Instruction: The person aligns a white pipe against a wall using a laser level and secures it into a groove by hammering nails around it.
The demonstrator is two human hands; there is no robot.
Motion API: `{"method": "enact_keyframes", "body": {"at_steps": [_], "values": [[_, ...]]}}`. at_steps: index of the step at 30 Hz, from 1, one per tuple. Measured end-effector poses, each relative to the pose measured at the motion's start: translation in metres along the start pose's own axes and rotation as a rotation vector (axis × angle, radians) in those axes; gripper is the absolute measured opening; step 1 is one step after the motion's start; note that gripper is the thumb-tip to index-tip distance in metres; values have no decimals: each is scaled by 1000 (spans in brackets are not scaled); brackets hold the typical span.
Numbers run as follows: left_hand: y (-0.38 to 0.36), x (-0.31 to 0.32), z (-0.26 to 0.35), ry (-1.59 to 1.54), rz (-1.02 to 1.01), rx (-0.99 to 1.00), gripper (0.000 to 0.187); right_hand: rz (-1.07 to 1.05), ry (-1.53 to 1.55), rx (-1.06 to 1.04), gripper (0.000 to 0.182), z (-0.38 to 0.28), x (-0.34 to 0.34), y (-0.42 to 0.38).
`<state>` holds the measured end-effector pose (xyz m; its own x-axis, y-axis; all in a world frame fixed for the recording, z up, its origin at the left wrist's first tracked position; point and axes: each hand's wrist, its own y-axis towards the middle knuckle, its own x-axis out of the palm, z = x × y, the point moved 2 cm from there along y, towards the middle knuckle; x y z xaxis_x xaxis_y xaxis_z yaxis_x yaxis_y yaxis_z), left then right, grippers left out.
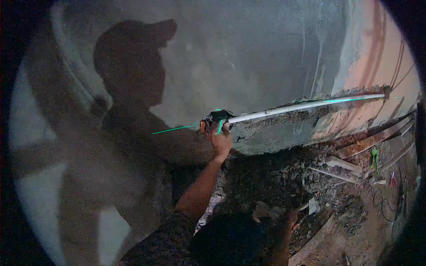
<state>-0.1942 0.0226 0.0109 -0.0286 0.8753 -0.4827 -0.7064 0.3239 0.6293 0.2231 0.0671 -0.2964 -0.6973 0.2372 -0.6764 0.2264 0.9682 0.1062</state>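
Observation:
My left hand [220, 144] reaches up to the wall, its fingers closed around a dark, box-like piece [218, 116] at the left end of a white pipe [284, 109]. Bright green laser light falls across the fingers and the top of this piece. The pipe runs in a rough groove cut in the plaster, rising toward the right. Low in the view, my right hand [290, 218] is in shadow, closed on a trowel-like tool [313, 205] with a pale handle and a flat, light blade.
Grey plastered wall [275, 53] fills the upper view, with a large shadow of a capped person at left. Broken rubble [346, 217] and wooden boards [372, 141] lie along the wall's foot. A green tool [375, 159] and a dark cable [382, 206] lie at right.

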Motion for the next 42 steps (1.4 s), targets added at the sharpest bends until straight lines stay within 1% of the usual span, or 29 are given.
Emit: {"method": "enact_keyframes", "body": {"at_steps": [3, 6, 9, 12, 14, 15, 17, 18, 20, 21, 23, 24, 26, 27, 28, 30, 32, 33, 35, 36, 38, 39, 41, 42], "values": [[0, -3, 6, 21, 103, 106, 18, 1, 0, 2, 29, -2, -1, -1], [-3, 8, -15, 78, 113, 174, 31, 3, 5, 1, 30, -4, -6, -1], [-5, 9, -14, 120, 75, 80, 33, 0, 5, 8, 30, -2, -5, -4], [-3, 7, -12, 25, 19, 48, 33, 7, 2, 16, 30, 1, -4, -4], [-2, 7, -11, -104, -78, -24, 31, 6, -2, 24, 30, 2, -2, -5], [-3, 6, -6, -105, -86, -20, 31, 11, -5, 26, 30, 2, -3, -5], [-11, -1, 3, -268, 24, 24, 28, 10, -6, 36, 30, 3, -1, -6], [-19, 3, -3, -270, 17, 27, 28, 14, -10, 35, 30, 2, -1, -6], [-36, 14, -20, -530, -13, -307, 30, 15, -17, 37, 30, 2, 0, -6], [-39, 10, -8, -529, -17, -311, 30, 17, -18, 37, 30, 3, 1, -7], [-53, 12, 12, -992, -246, -797, 31, 18, -20, 36, 31, 4, 3, -7], [-54, 13, 14, -989, -244, -800, 31, 16, -18, 39, 31, 4, 4, -6], [-50, 19, 23, -1438, -337, -840, 30, 17, -19, 37, 31, 4, 5, -5], [-47, 21, 26, -1438, -336, -839, 30, 21, -19, 42, 31, 5, 6, -4], [-43, 24, 31, -1637, -297, -837, 29, 20, -23, 45, 31, 4, 7, -4], [-34, 29, 37, -1837, -257, -829, 28, 24, -23, 49, 31, 6, 6, -3], [-27, 35, 39, -1790, -176, -920, 24, 27, -25, 57, 31, 6, 5, -4], [-27, 36, 40, -1792, -176, -921, 24, 29, -24, 55, 31, 8, 3, -3], [-27, 34, 48, -1818, -186, -860, 29, 33, -31, 57, 32, 9, 2, -3], [-26, 32, 53, -1817, -186, -867, 29, 32, -35, 62, 32, 11, 1, -3], [-24, 28, 60, -1729, -141, -957, 39, 30, -43, 66, 32, 12, 1, -4], [-24, 28, 60, -1728, -143, -960, 39, 32, -43, 67, 32, 11, 1, -3], [-27, 29, 60, -1650, -158, -860, 48, 42, -44, 73, 32, 12, 0, 0], [-28, 30, 62, -1651, -163, -869, 48, 43, -49, 79, 32, 12, 2, 1]]}}
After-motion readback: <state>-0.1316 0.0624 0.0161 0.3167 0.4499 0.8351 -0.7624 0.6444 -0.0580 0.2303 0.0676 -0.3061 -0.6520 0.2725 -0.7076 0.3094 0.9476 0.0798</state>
